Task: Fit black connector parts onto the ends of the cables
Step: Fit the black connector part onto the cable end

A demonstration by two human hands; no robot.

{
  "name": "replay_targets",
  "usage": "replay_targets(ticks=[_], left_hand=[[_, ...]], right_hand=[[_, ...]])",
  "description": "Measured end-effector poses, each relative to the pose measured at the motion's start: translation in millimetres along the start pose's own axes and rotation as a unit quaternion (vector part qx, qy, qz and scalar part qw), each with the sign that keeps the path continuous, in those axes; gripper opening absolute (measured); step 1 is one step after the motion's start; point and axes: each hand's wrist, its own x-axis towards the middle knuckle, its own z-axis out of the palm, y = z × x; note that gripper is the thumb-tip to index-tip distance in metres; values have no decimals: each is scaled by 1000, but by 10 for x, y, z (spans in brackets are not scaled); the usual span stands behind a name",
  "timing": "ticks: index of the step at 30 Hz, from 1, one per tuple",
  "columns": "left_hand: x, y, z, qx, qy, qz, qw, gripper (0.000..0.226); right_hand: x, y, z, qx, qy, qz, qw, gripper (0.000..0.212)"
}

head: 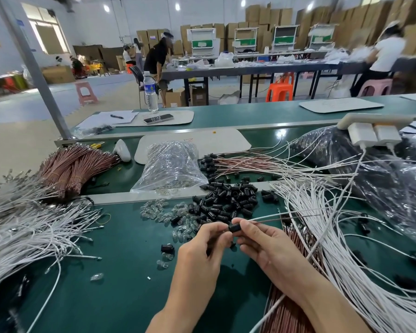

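Observation:
A small black connector [234, 228] sits between my two hands above the green bench. My left hand [202, 246] pinches its left end. My right hand [264, 241] pinches its right end together with a white cable [269, 216] and a thin brown cable [288, 219] that run off to the right. A heap of loose black connectors [226, 200] lies just beyond my hands. White cables [334, 236] fan out at the right, and more white cables [29, 231] lie at the left.
Clear glass bulbs [154, 211] lie scattered left of the heap, behind them a clear plastic bag [171, 164]. Bundled brown cables [75, 167] lie at far left. Finished cables with connectors [226, 162] and a dark plastic bag [382, 169] fill the right. People work at tables behind.

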Motion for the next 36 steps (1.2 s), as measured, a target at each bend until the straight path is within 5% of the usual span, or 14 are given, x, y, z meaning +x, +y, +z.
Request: replay_targets(ticks=[12, 20, 29, 33, 36], left_hand=[[7, -88, 3, 16, -21, -32, 999, 36], [22, 47, -27, 50, -33, -30, 998, 11], [-5, 129, -40, 96, -40, -2, 995, 17], [10, 132, -21, 111, -21, -10, 994, 34], [12, 81, -24, 98, -19, -38, 994, 27]], right_hand=[[-21, 6, 34, -11, 7, -6, 1000, 35], [-32, 39, 72, -60, 97, -83, 990, 37], [-103, 14, 158, -108, 84, -80, 987, 14], [-49, 21, 182, -98, 121, -95, 983, 12], [-40, 63, 206, -75, 112, -91, 987, 16]])
